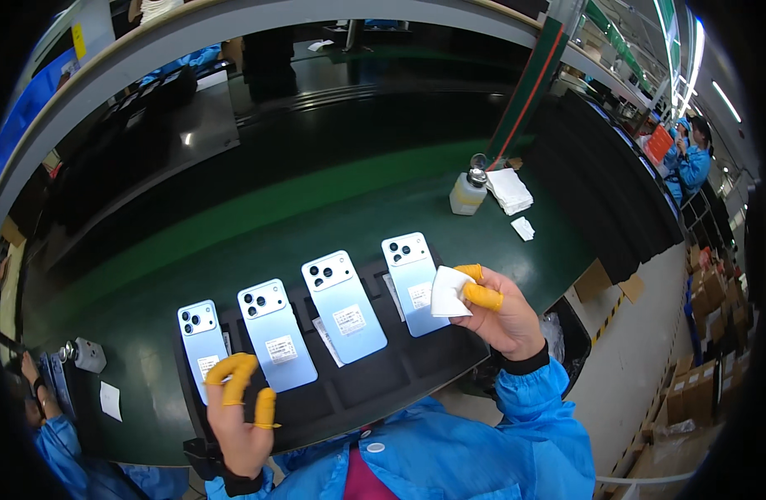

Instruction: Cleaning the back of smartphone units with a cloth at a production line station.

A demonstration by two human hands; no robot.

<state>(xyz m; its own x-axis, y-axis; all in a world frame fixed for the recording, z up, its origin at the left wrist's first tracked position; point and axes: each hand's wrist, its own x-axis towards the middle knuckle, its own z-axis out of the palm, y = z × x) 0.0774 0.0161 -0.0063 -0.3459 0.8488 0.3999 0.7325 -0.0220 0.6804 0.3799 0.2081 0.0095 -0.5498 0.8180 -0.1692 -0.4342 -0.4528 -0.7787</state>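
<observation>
"Blue sleeve [62,442] at far left, a co-worker's. What lies beside it?"

"A small bottle [89,356] with a metallic top, then a white slip [110,401] flat on the green bench [145,417]."

"Next?"

"A black tray [416,367] with four pale-blue phones in a row, camera ends away from the person, a white label on each back. First phone [196,321] leftmost, left hand [237,429] over its lower end."

"Grip there?"

"Nothing seen in it. Fingers curled loosely, thumb apart, yellow finger cots [233,373] on. Contact with the phone: cannot tell."

"Carry on rightward."

"Second phone [275,327], third phone [341,302], fourth phone [410,275]. The last two sit farther up the view. White strips show in the tray beside some of them."

"And the right hand [512,325]?"

"Pinching a folded white wipe [448,293] between cot-covered thumb and finger. The wipe overlaps the fourth phone's right edge in view; touching or just above, cannot tell."

"Beyond that?"

"A squat pump bottle [468,196], a stack of white wipes [510,192] just right of it, a smaller folded piece [523,228] nearer the person. Cartons [700,392] on the floor, far right."
</observation>
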